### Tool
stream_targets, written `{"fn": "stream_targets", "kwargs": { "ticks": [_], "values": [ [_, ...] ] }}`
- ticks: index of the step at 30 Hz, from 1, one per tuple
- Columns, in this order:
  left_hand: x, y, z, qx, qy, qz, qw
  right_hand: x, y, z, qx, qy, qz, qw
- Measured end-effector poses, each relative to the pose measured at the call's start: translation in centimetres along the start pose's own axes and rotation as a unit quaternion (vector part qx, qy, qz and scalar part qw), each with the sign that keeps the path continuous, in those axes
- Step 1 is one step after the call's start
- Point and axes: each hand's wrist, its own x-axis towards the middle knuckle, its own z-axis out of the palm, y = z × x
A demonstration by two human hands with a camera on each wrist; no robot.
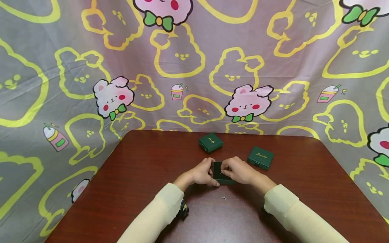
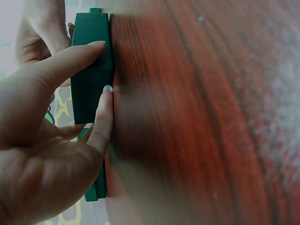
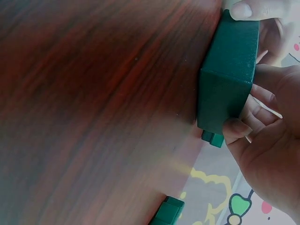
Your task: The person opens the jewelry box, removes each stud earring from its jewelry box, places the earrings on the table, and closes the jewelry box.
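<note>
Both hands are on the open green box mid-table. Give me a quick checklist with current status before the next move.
1. Left hand grips the open green box: ok; its fingers lie on the box side.
2. Right hand holds the opposite side: ok.
3. Box rests on the table: ok, base meets the wood in both wrist views.
4. Box contents seated: cannot tell, hands hide the inside.
5. Small metal piece lies loose near the sleeves: not ok.
6. Two closed boxes, and, stand apart from the hands: ok.
</note>
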Motion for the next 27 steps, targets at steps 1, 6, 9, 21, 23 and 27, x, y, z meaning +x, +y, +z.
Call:
{"fn": "stream_targets", "kwargs": {
  "ticks": [1,6,9,21,23,27],
  "values": [
    [0.0,0.01,-0.01,0.0,0.0,0.0,1.0,0.02,0.04,0.0,0.0,0.001,0.0,1.0],
    [0.01,0.05,-0.05,0.001,0.001,0.0,1.0,0.09,0.16,-0.04,0.0,0.004,0.001,1.0],
    [0.0,0.07,0.02,0.004,0.005,0.004,1.0,0.08,0.16,-0.08,0.006,0.001,0.005,1.0],
    [-0.07,0.16,0.03,0.008,0.008,0.004,0.9999,-0.01,0.03,-0.28,0.015,-0.002,0.016,0.9998],
    [-0.1,0.22,0.0,0.007,0.008,0.003,0.9999,-0.02,0.01,-0.35,0.013,-0.002,0.016,0.9998],
    [-0.13,0.29,-0.05,0.003,0.006,0.001,1.0,-0.07,-0.04,-0.55,0.008,-0.003,0.017,0.9998]
  ]
}}
